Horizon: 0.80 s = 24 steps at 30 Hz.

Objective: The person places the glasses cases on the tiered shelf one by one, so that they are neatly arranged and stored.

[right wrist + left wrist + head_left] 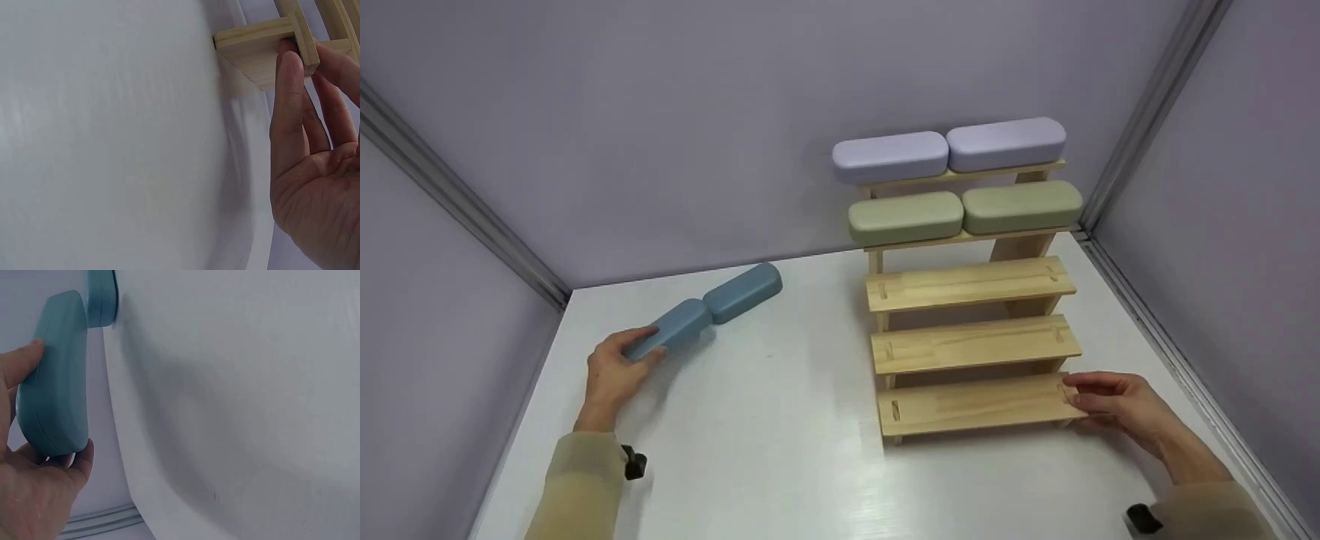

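Note:
My left hand (613, 367) grips a blue glasses case (675, 327) by its near end. In the left wrist view the thumb lies along one side of the case (59, 377) and fingertips reach round its lower end. A second blue glasses case (744, 292) lies on the table just beyond, end to end with the held one. On the right stands a stepped wooden rack (979, 345) with several shelves. My right hand (1132, 409) pinches the right end of its lowest shelf (982, 403), and in the right wrist view the thumb presses against the shelf's edge (306, 48).
Two lavender glasses cases (891, 156) sit side by side on the top shelf, two green glasses cases (907, 217) on the shelf below. The white table (765, 450) is bounded by a back wall (660, 135) and side walls with metal rails (1155, 90).

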Each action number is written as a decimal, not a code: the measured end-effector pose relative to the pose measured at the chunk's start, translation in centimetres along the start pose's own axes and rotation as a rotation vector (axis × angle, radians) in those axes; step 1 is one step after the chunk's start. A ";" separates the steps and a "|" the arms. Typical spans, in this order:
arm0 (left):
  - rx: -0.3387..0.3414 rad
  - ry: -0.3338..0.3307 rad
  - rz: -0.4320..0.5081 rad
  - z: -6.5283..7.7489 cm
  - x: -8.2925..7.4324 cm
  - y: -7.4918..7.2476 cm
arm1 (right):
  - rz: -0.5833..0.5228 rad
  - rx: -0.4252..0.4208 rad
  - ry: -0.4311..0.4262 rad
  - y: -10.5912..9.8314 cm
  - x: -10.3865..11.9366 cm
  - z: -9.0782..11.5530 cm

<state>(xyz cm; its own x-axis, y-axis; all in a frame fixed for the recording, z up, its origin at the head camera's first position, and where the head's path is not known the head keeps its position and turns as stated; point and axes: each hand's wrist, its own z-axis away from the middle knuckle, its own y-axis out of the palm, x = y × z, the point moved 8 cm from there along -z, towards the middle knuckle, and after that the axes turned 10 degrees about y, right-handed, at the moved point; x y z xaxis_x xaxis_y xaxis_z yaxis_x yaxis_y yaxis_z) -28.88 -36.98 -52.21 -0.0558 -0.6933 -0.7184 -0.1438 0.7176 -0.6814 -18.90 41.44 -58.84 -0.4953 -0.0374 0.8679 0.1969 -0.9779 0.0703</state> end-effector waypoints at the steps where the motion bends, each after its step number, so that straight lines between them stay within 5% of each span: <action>1: 0.000 0.008 0.004 0.0 -0.3 0.0 | -0.005 0.004 -0.003 0.0 0.0 0.0; 15: 0.032 0.139 0.073 -0.3 -5.6 1.3 | 0.013 -0.006 0.005 -0.2 -0.2 -0.1; 24: 0.052 0.159 0.126 -0.1 -8.2 2.2 | 0.086 -0.002 -0.032 -0.1 0.4 0.2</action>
<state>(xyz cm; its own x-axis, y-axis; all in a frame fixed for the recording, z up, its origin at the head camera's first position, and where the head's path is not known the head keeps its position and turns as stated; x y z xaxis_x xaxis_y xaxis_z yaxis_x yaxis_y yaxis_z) -28.86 -29.70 -47.78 -0.2255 -0.5962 -0.7705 -0.0746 0.7991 -0.5965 -18.92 41.56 -58.37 -0.4492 -0.1149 0.8860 0.2358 -0.9718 -0.0064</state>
